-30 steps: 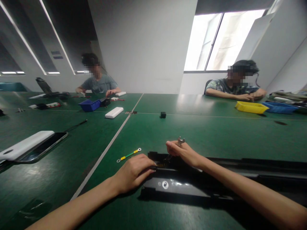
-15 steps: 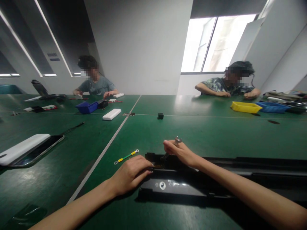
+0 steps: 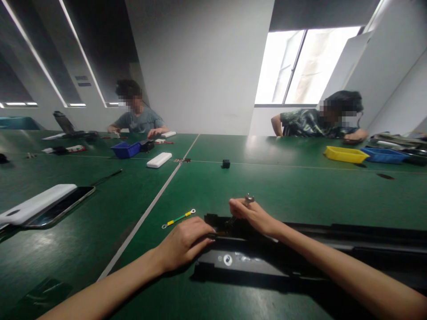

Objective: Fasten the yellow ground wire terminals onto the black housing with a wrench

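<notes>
My right hand [image 3: 251,214] is closed around a wrench [image 3: 249,199], whose open jaw sticks up above the fist. The wrench's lower end reaches down into the left end of a long black channel-shaped part [image 3: 253,262]. My left hand [image 3: 188,238] bends over that same end, fingertips and thumb pressed together at its edge. A small brownish piece [image 3: 220,233] shows by the left fingertips; what they pinch is hidden. Just beyond the left hand lies a short green-and-yellow wire with ring terminals [image 3: 179,218], untouched on the green table.
A phone [image 3: 63,206] and white power bank [image 3: 43,202] lie at left. Farther back are another white power bank [image 3: 159,160], a small black block [image 3: 226,163], a blue bin [image 3: 126,150] and a yellow bin [image 3: 346,154]. Two people sit across the table [image 3: 293,186].
My view has shifted slightly, moving everything a little right and down. The wrench has turned slightly in my right hand. My left hand keeps its place. The person at right has shifted their arms.
</notes>
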`<state>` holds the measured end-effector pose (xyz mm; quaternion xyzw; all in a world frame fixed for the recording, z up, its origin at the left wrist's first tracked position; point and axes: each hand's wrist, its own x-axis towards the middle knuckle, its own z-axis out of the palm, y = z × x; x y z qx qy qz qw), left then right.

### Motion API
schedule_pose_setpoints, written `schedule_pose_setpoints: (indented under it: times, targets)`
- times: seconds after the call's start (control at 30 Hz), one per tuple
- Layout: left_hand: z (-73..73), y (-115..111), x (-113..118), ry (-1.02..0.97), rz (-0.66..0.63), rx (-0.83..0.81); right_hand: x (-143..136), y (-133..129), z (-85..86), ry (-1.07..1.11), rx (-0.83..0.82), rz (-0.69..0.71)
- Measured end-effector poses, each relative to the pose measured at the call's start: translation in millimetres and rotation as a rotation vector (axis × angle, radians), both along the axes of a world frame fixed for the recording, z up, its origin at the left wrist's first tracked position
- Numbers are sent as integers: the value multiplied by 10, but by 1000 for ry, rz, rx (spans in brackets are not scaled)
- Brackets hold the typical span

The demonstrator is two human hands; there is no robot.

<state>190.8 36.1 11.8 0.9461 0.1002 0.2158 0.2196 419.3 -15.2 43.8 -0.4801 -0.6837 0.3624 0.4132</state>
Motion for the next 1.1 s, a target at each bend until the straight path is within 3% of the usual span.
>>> schedule_pose_setpoints:
  times: [1.1]
  targets:
    - [11,0,-1,-16,-14,-2,0,-17,15,-15,-30,-25]
